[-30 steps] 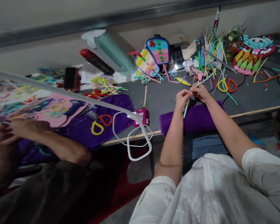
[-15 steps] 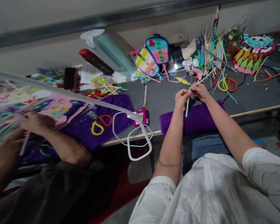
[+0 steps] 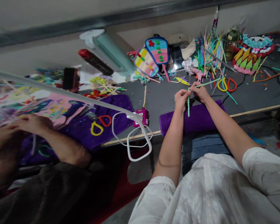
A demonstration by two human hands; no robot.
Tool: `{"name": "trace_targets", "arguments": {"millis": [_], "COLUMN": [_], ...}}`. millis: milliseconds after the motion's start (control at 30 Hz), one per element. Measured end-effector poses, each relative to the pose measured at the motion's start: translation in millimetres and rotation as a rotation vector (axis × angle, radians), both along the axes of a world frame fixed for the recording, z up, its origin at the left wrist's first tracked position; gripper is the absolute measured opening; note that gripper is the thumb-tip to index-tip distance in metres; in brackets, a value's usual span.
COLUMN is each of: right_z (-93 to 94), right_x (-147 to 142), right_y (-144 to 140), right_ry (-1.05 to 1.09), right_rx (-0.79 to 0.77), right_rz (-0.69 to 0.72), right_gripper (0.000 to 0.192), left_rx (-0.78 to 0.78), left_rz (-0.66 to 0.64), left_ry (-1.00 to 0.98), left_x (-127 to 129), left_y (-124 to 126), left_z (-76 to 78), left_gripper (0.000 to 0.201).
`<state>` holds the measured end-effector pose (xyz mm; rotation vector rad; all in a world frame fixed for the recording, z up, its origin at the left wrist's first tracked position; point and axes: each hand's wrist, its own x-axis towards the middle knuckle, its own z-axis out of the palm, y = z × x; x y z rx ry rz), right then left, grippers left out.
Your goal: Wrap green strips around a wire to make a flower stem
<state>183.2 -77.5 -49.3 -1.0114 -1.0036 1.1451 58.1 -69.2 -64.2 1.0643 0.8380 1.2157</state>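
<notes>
Since a moment ago the green pipe cleaner [image 3: 189, 104] has swung from a slant to hang nearly straight down from the pinch, while its other length [image 3: 207, 82] now runs almost level toward the right. Nearest the camera, the purple cloth roll [image 3: 196, 119] lies at the front edge of the bench [image 3: 163, 96]. Just above that roll the left hand [image 3: 182, 98] and the right hand [image 3: 201, 92] meet fingertip to fingertip, each pinching the pipe cleaner at its bend. Left of the roll stands a pink glue gun [image 3: 142, 116], and further left a co-worker's hand [image 3: 29, 123] rests on coloured pieces. Beyond the roll lie the yellow-and-red scissors [image 3: 226, 84] and a striped fan [image 3: 158, 49].
</notes>
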Motion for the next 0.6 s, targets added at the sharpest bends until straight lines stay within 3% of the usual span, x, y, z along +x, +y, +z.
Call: {"name": "trace_targets", "arguments": {"millis": [233,467,600], "right_z": [5.3,9.3,5.9], "right_x": [1,3,5], "right_y": [-1,-5,-2], "right_ry": [0.177,0.188,0.190], "right_rx": [-0.082,-0.137,-0.131], "right_rz": [0.156,0.261,0.234], "right_gripper": [0.024,0.028,0.026], "left_rx": [-0.149,-0.323,-0.310], "left_rz": [-0.185,-0.467,-0.438], "left_ry": [-0.177,-0.252,-0.215], "left_x": [-4,-13,-10], "left_y": [1,2,-1], "left_z": [1.4,1.4,3.8], "left_gripper": [0.028,0.031,0.031]}}
